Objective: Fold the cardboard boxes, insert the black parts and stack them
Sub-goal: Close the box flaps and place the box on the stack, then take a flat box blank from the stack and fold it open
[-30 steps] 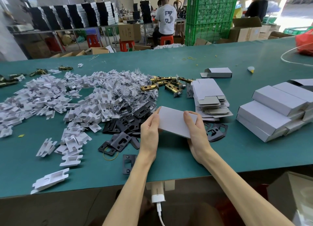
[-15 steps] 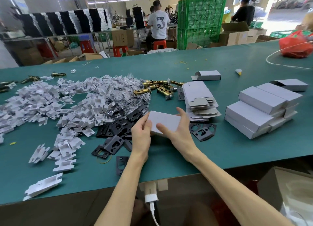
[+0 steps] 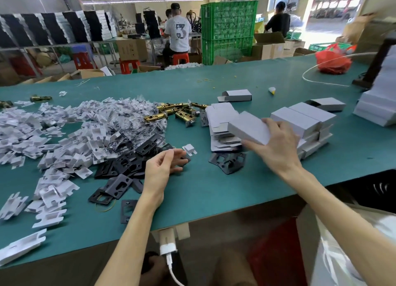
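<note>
Your left hand (image 3: pixel 165 168) has let go, now loose and empty over the black parts (image 3: pixel 126 165); your right hand (image 3: pixel 276 146) alone grips the folded box (image 3: pixel 248 128), right of centre, beside the stack (image 3: pixel 304 118), so stacking is likely next.

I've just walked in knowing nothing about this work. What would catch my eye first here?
Probably the right hand gripping a closed white box above the green table, next to the stack of finished boxes on its right. Left of centre sprawls a heap of white inserts with black plates at its near edge, where the left hand hovers. Tall green crates stand behind.
</note>
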Tool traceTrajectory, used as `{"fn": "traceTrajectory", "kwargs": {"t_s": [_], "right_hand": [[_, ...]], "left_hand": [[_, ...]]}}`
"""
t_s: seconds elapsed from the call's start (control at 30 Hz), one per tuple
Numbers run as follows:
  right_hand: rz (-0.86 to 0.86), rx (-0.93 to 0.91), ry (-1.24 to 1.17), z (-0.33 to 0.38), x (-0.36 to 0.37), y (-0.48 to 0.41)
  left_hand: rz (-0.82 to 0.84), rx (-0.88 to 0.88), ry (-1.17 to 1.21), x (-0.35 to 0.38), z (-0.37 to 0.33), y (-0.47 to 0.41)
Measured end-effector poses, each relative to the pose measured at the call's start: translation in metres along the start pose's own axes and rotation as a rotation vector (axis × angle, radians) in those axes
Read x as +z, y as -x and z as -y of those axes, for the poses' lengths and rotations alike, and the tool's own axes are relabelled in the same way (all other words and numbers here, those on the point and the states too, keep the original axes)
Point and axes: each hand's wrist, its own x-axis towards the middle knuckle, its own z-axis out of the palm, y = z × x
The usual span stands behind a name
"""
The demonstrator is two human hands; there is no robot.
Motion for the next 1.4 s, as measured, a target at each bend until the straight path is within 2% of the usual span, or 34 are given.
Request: {"fn": "traceTrajectory", "kwargs": {"t_s": [0.07, 0.17, 0.27, 0.47, 0.53, 0.7, 0.8, 1.0, 1.07, 1.13, 1.2, 1.3, 1.4], "right_hand": [[-0.050, 0.035, 0.139, -0.020, -0.016, -0.015], [-0.031, 0.064, 0.383, -0.040, -0.022, -0.021], [-0.018, -0.003, 0.504, -0.045, -0.015, -0.018], [-0.006, -0.342, 0.548, -0.006, 0.012, -0.026], [0.058, -0.413, 0.559, 0.014, 0.028, -0.036], [0.396, -0.335, 0.566, 0.045, 0.064, -0.070], [0.505, -0.285, 0.573, 0.052, 0.071, -0.078], [0.331, -0.419, 0.598, 0.059, 0.056, -0.060], [0.213, -0.463, 0.538, 0.063, 0.049, -0.049], [0.084, -0.521, 0.303, 0.068, 0.045, -0.036], [0.012, -0.661, 0.026, 0.080, 0.044, -0.015], [0.067, -0.906, -0.171, 0.100, 0.061, 0.019], [0.214, -0.898, -0.249, 0.110, 0.085, 0.045]], "left_hand": [[0.022, 0.005, -0.025, 0.000, 0.001, 0.000], [0.026, 0.002, -0.028, 0.000, 0.001, 0.000], [0.004, -0.003, -0.023, 0.000, 0.002, 0.000], [-0.001, 0.002, -0.058, -0.001, 0.004, 0.000], [-0.005, 0.003, -0.062, -0.001, 0.005, 0.000], [-0.020, -0.006, -0.057, -0.001, 0.006, -0.001], [-0.021, -0.007, -0.063, -0.001, 0.006, -0.001], [-0.009, -0.011, -0.070, -0.001, 0.006, -0.002], [-0.008, -0.009, -0.067, -0.001, 0.005, -0.001], [-0.008, -0.010, -0.037, -0.001, 0.003, 0.000], [-0.002, -0.022, 0.053, -0.001, -0.002, 0.000], [0.025, -0.096, 0.335, -0.005, -0.009, 0.000], [0.024, -0.182, 0.640, -0.013, -0.016, 0.001]]}}
